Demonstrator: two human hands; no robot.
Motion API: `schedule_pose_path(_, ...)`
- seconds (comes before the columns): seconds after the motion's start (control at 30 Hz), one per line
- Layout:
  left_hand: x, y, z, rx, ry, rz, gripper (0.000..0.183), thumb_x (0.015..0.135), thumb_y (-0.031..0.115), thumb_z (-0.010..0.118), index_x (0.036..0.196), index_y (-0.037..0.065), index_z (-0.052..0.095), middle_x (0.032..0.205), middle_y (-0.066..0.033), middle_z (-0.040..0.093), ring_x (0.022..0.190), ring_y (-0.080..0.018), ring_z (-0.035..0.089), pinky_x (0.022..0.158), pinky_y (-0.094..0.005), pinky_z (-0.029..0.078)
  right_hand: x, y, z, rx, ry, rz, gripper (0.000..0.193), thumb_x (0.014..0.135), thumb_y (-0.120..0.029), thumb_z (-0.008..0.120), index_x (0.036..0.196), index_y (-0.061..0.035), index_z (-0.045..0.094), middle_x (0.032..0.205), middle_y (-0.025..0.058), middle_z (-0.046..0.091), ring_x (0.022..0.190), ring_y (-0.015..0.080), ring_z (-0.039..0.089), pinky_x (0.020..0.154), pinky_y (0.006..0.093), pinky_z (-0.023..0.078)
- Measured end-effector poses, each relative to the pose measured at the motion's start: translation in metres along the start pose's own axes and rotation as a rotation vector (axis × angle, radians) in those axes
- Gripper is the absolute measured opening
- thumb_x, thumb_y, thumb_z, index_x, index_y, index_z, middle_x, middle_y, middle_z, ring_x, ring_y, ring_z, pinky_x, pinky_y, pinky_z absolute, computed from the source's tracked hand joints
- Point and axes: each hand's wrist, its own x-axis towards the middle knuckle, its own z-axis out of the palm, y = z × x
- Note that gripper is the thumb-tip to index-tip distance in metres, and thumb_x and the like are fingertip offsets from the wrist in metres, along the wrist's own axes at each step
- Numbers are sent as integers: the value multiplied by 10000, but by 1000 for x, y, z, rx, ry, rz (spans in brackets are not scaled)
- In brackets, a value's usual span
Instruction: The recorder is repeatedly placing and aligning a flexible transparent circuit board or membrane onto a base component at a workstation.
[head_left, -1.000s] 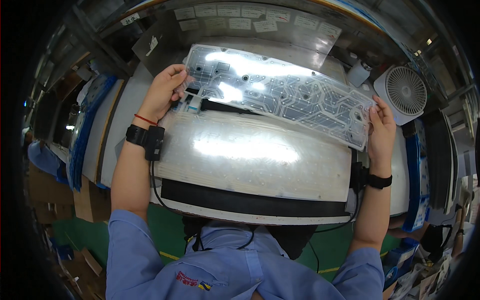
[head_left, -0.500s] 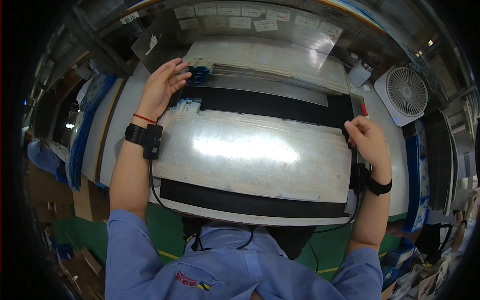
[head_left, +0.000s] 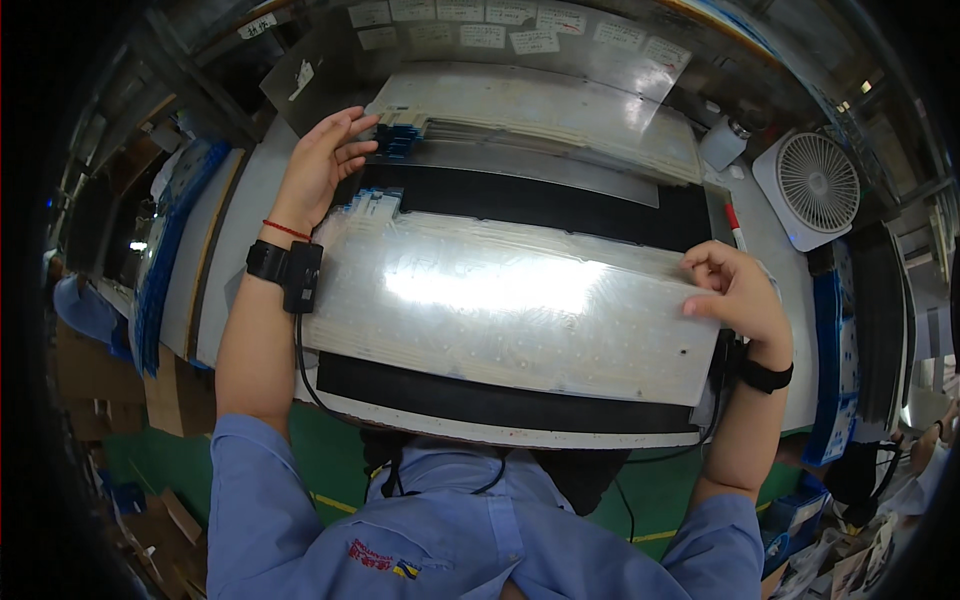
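Note:
In front of me lies a near stack of thin, clear plastic-like sheets, with a bright glare across its top. Pale blue tabs stick out at its upper left corner. My right hand is closed on the right edge of the top sheet, thumb on its face and some fingers hidden. My left hand is open, its fingers stretched beside the dark blue tabs of the far stack of similar sheets. Whether its fingertips touch those tabs I cannot tell.
Both stacks lie over a black mat on a pale table. A white fan, a bottle and a red-capped marker stand or lie at the right. Upright blue-edged panels line the left.
My right hand has come down onto the near stack's right edge and taken hold of the top sheet, whose edge now sits farther right. My left hand has hardly moved.

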Motion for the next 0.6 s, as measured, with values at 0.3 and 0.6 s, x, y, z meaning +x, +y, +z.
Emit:
schedule_pose_path(0.3, 0, 1, -8, -15, -10, -25, 267, 983, 262, 460, 1108, 49, 563, 892, -1, 603, 773, -65, 547, 698, -196, 449, 2, 13, 3, 87, 118, -101, 146, 815, -95, 671, 922, -11, 617, 807, -40, 577, 696, 36, 497, 623, 182, 401)
schedule_pose_path(0.6, -2, -2, -3, 188, -134, -133, 260, 976, 261, 466, 1011, 40, 598, 827, 1, 606, 729, -59, 523, 674, -179, 419, 13, 20, 0, -183, 329, -141, 147, 802, -75, 685, 927, -1, 660, 784, -12, 616, 662, 60, 510, 605, 200, 412)
